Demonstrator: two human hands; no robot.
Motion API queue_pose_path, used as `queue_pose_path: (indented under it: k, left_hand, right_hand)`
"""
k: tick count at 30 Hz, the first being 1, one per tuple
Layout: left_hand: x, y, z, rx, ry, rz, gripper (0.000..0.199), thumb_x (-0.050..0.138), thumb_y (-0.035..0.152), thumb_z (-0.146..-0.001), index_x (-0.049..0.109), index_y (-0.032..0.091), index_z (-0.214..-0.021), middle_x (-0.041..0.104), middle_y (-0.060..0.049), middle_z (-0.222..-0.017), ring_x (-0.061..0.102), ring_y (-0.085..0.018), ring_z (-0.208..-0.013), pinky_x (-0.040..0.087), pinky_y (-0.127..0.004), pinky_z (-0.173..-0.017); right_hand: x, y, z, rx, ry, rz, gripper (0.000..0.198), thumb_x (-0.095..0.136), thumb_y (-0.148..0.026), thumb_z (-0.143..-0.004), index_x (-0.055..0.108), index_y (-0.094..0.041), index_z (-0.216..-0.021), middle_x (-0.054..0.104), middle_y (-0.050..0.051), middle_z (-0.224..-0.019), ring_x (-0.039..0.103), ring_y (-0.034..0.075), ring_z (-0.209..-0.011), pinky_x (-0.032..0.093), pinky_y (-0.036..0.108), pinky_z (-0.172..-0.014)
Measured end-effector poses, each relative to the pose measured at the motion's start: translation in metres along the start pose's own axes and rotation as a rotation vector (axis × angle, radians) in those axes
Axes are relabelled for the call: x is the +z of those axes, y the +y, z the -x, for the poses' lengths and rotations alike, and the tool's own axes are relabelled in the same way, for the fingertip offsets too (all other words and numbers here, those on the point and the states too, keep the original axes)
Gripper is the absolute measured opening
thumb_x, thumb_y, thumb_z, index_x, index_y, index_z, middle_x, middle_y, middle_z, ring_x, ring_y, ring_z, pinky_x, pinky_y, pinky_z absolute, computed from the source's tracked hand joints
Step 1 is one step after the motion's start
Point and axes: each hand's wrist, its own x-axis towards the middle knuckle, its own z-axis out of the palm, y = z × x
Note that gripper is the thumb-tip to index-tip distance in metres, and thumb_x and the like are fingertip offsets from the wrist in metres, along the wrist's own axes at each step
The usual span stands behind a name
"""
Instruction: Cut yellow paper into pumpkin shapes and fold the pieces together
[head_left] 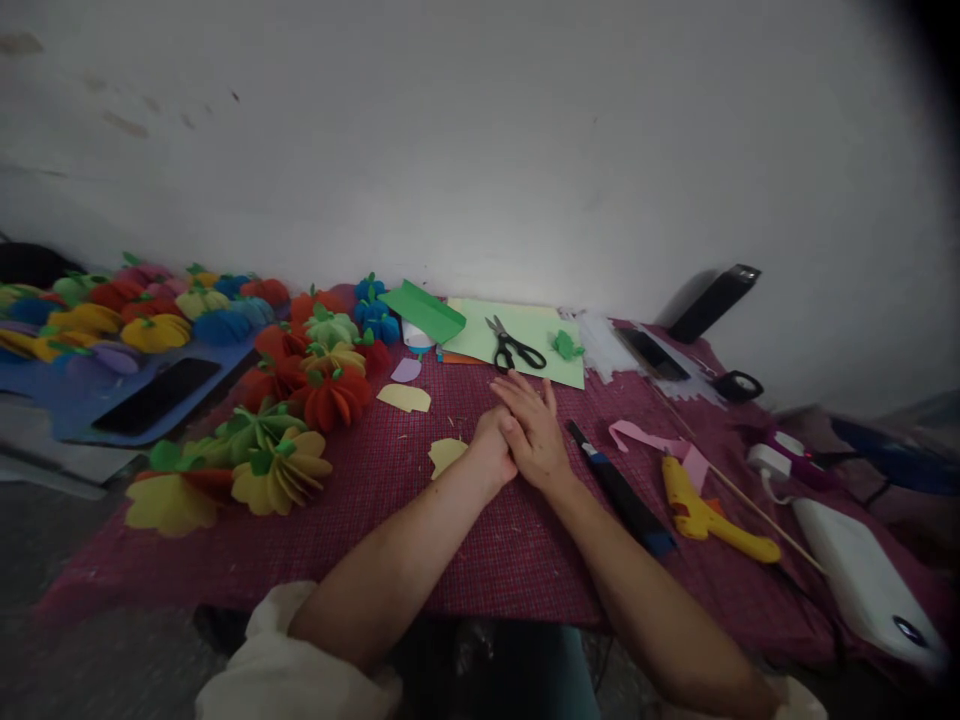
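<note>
My left hand [491, 447] and my right hand [537, 440] meet over the middle of the table, touching. The right one lies across the left with its fingers stretched out, and I see nothing held in it. Most fingers of the left are hidden under the right. Beside the left hand lies a pale yellow paper scrap [445, 456]. Just beyond my fingertips, black-handled scissors [517, 347] rest partly open on a light green paper sheet [480, 318]. To the right of my hands lies a utility knife [619, 485] with a dark handle.
Left on the maroon tablecloth [390, 520] crowd several paper pumpkins [337, 395] and a dark phone [157, 395]. At right are a yellow glue gun [705, 518], pink paper strip [652, 437], thin wooden stick [750, 497], white power bank [862, 575] and black tape roll [738, 386].
</note>
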Motion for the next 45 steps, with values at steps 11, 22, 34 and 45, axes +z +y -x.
queue_pose_path:
  k: [11, 22, 34, 45]
  left_hand:
    - [0.020, 0.014, 0.021, -0.160, -0.161, 0.210, 0.046, 0.038, 0.062, -0.073, 0.054, 0.019, -0.083, 0.056, 0.000, -0.068, 0.055, -0.014, -0.065, 0.043, -0.028, -0.070]
    - [0.019, -0.002, 0.022, -0.174, -0.007, 0.167, 0.038, 0.046, 0.053, -0.074, 0.056, 0.019, -0.085, 0.055, 0.001, -0.065, 0.054, -0.012, -0.059, 0.040, -0.025, -0.063]
    - [0.014, -0.022, 0.019, 0.149, -0.008, 0.022, 0.019, 0.056, 0.033, -0.074, 0.059, 0.021, -0.088, 0.062, -0.002, -0.097, 0.057, -0.013, -0.088, 0.041, -0.026, -0.082]
    - [0.018, -0.003, 0.018, 0.233, 0.163, -0.317, 0.036, 0.060, 0.045, -0.066, 0.040, 0.018, -0.054, 0.042, 0.006, -0.048, 0.043, -0.006, -0.044, 0.036, -0.020, -0.046]
  right_hand:
    - [-0.006, 0.010, -0.003, 0.481, 0.372, -0.488, 0.022, 0.046, -0.039, -0.082, 0.055, -0.020, -0.089, 0.059, 0.000, -0.070, 0.055, 0.012, -0.055, 0.046, 0.024, -0.052]
    - [-0.006, 0.009, 0.002, 0.552, 0.294, -0.534, 0.043, 0.040, -0.044, -0.084, 0.041, -0.018, -0.050, 0.037, -0.006, -0.041, 0.035, 0.008, -0.037, 0.028, 0.020, -0.037]
    - [0.005, 0.019, 0.003, 0.327, 0.163, 0.093, 0.047, 0.021, -0.041, -0.090, 0.032, -0.023, -0.132, 0.029, 0.008, -0.139, 0.022, 0.023, -0.128, 0.020, 0.050, -0.101]
    - [0.003, 0.007, 0.006, 0.168, 0.143, -0.013, 0.055, 0.023, -0.046, -0.089, 0.015, -0.021, -0.137, 0.025, 0.009, -0.141, 0.020, 0.021, -0.129, 0.021, 0.044, -0.103]
